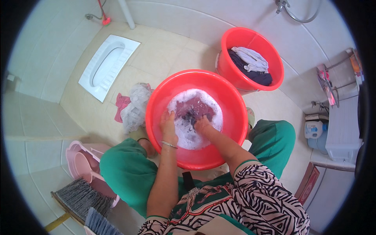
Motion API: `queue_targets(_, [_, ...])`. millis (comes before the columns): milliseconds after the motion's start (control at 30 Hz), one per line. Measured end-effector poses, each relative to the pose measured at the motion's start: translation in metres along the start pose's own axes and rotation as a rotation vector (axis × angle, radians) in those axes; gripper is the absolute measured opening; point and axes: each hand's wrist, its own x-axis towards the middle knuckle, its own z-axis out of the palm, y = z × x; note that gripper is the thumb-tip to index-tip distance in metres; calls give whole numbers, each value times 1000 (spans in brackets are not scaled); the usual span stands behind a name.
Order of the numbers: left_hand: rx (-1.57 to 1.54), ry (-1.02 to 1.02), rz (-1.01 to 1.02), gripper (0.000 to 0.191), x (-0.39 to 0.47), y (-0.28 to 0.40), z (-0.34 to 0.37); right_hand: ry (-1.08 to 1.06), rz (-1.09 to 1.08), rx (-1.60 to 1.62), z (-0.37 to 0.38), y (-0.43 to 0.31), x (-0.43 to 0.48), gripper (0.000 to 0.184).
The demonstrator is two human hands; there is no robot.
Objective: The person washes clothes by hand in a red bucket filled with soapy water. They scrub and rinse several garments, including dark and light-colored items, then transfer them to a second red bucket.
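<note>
A round red plastic basin (196, 165) stands between my knees with foamy water (192, 141) in it. Dark cloth (192, 113) lies partly under the suds in its middle. My left hand (168, 124), with a metal bangle at the wrist, is at the left inner side of the basin, fingers raised apart and nothing seen in them. My right hand (202, 124) reaches into the suds at the dark cloth; its fingertips are partly under water, so whether it grips the cloth is unclear.
A red bucket (235, 77) with dark and pale clothes stands behind right. Pink and white cloths (133, 110) lie on the floor left of the basin, before a squat toilet (108, 69). Pink dustpans and a grey broom (83, 195) are at lower left; a detergent bottle (313, 129) is at right.
</note>
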Motion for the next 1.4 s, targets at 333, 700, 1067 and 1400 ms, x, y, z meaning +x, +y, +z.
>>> queue_targets(333, [-57, -36, -145, 57, -3, -9, 3, 226, -188, 867, -97, 46, -57, 40])
queue_targets(700, [-633, -1009, -338, 81, -61, 49, 39, 313, -744, 1387, -217, 69, -191, 36])
queue_targets(1067, [261, -793, -175, 36, -100, 89, 54, 689, -448, 1126, -194, 91, -170, 29])
queue_targets(1400, [1225, -186, 1079, 46, -109, 99, 92, 617, -34, 1972, -172, 74, -140, 19])
